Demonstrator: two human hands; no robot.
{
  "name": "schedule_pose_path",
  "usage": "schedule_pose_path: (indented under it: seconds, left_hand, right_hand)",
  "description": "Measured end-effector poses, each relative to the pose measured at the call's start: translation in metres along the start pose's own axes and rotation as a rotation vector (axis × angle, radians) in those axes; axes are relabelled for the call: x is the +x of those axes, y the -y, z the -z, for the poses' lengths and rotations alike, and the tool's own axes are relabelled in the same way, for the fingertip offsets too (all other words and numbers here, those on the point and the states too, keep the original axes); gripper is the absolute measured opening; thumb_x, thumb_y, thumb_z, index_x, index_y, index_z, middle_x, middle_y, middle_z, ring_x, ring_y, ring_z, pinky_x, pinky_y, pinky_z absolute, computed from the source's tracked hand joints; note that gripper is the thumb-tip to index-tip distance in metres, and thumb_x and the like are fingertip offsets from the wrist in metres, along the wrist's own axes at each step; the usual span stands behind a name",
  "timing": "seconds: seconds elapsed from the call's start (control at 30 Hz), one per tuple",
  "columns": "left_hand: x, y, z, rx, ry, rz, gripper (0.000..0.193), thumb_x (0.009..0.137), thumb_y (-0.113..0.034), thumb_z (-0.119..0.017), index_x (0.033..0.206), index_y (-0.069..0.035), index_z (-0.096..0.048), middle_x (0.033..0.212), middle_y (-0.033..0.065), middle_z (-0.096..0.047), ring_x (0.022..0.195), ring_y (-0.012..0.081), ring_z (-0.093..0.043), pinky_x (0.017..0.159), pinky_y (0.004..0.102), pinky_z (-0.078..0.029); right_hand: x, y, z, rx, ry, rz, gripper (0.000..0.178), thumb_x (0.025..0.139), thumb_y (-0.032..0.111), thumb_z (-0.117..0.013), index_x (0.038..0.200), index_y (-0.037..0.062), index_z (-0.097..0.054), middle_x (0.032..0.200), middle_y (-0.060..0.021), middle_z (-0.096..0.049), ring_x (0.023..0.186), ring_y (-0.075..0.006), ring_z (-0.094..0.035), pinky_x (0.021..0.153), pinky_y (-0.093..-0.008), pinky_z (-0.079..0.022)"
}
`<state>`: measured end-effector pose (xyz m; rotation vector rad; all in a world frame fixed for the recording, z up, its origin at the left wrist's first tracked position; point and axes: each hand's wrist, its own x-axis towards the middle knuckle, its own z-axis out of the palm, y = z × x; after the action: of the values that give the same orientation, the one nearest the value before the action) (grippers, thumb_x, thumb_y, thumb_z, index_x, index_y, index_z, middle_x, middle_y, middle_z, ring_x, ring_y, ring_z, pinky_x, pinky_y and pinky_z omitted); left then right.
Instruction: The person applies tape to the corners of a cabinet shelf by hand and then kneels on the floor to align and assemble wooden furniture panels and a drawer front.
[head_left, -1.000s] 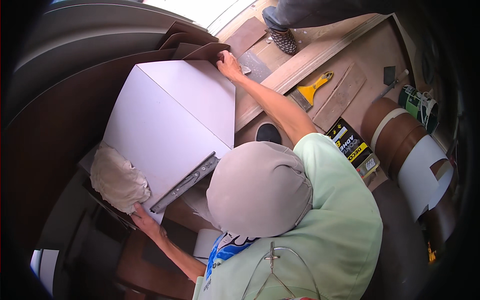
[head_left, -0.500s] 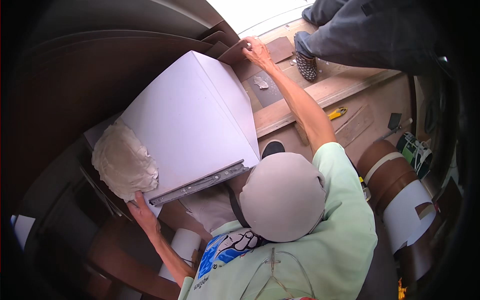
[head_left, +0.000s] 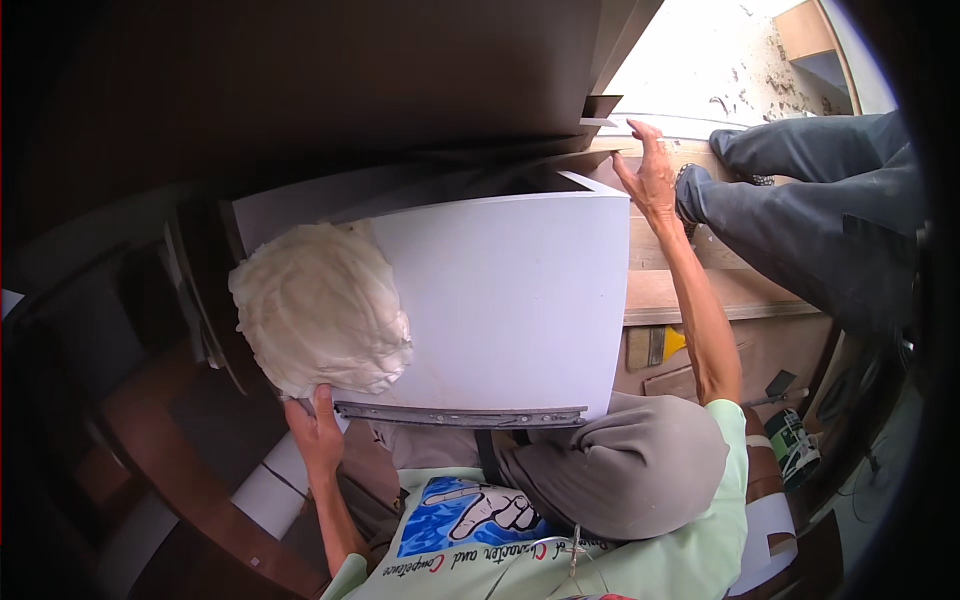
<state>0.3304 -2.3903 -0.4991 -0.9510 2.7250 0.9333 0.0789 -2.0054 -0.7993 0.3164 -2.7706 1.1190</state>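
A white drawer-like box (head_left: 510, 300) lies in front of me, a grey metal slide rail (head_left: 460, 414) along its near edge. On its left part rests a crumpled cream cloth wad (head_left: 320, 310). My left hand (head_left: 317, 435) grips the box's near left corner, thumb up beside the wad; its other fingers are partly hidden beneath. Beyond the far right corner, my right hand (head_left: 652, 180) is open, thumb and fingers spread. Its thumb is at the tip of a thin brown sheet (head_left: 575, 160); whether they touch I cannot tell.
Large dark panels (head_left: 300, 80) stand behind the box. At the right, another person's legs (head_left: 810, 180) are close to my right arm. A wide brush with a yellow handle (head_left: 655, 346) lies by a wooden beam (head_left: 720, 292). Rolled brown and white sheets (head_left: 770, 510) lie at lower right.
The view has turned, and the box now sits squarer to me. My right hand, earlier pinching the brown sheet's edge, has spread its fingers. My left hand stays at the box's corner.
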Motion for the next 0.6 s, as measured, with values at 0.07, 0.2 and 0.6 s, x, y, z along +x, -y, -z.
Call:
schedule_pose_path:
  seconds: [0.07, 0.2, 0.6]
  left_hand:
    - [0.000, 0.001, -0.001, 0.002, -0.010, -0.003, 0.045, 0.096, -0.024, -0.055, 0.127, 0.007, -0.045, 0.125, 0.0183, -0.054, 0.115, 0.0264, -0.049, 0.101, 0.0346, -0.033]
    - [-0.001, 0.005, 0.000, 0.025, -0.018, 0.007, 0.039, 0.095, -0.020, -0.055, 0.122, 0.007, -0.048, 0.118, 0.0188, -0.056, 0.108, 0.0289, -0.052, 0.097, 0.0363, -0.037]
    - [-0.008, 0.003, 0.002, 0.027, 0.004, 0.097, 0.039, 0.094, -0.017, -0.055, 0.123, 0.008, -0.045, 0.116, 0.0195, -0.055, 0.103, 0.0296, -0.053, 0.094, 0.0380, -0.038]
  right_hand:
    - [0.012, 0.014, 0.014, -0.140, 0.002, 0.144, 0.048, 0.078, 0.012, -0.067, 0.123, 0.0079, -0.051, 0.115, -0.0136, -0.058, 0.107, -0.0309, -0.056, 0.091, -0.0429, -0.043]
    - [0.026, 0.027, 0.020, -0.331, 0.204, 0.356, 0.039, 0.079, 0.015, -0.068, 0.115, 0.0086, -0.055, 0.118, -0.0109, -0.054, 0.108, -0.0293, -0.054, 0.094, -0.0438, -0.041]
    - [0.024, 0.048, 0.011, -0.313, 0.546, 0.278, 0.028, 0.087, 0.017, -0.059, 0.112, 0.0052, -0.057, 0.104, -0.0135, -0.062, 0.098, -0.0285, -0.060, 0.088, -0.0396, -0.045]
